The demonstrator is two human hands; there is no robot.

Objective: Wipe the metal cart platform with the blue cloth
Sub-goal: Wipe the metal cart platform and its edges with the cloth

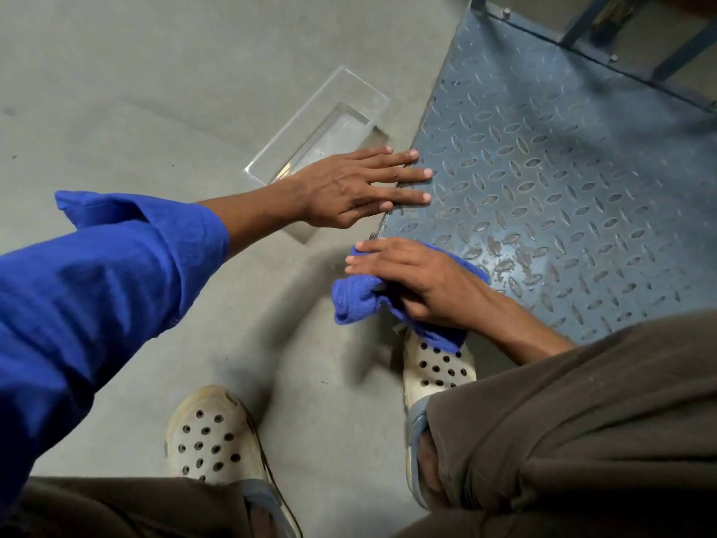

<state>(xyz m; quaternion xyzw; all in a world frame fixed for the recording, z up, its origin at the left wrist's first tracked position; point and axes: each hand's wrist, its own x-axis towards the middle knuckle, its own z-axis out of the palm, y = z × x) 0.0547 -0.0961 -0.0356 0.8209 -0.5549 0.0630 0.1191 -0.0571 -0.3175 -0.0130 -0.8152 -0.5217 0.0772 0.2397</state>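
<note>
Fingers (pixel 403 174) straight on both: left hand (pixel 341 188) touches the platform (pixel 562 168) edge, right hand (pixel 426 281) presses the blue cloth (pixel 355 300).

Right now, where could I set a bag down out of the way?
The metal platform is bare beyond the left hand, back to the frame bars. Its near corner is crowded: that hand on the edge, the right hand pressing the blue cloth. The floor left of the clear tray is free too.
</note>
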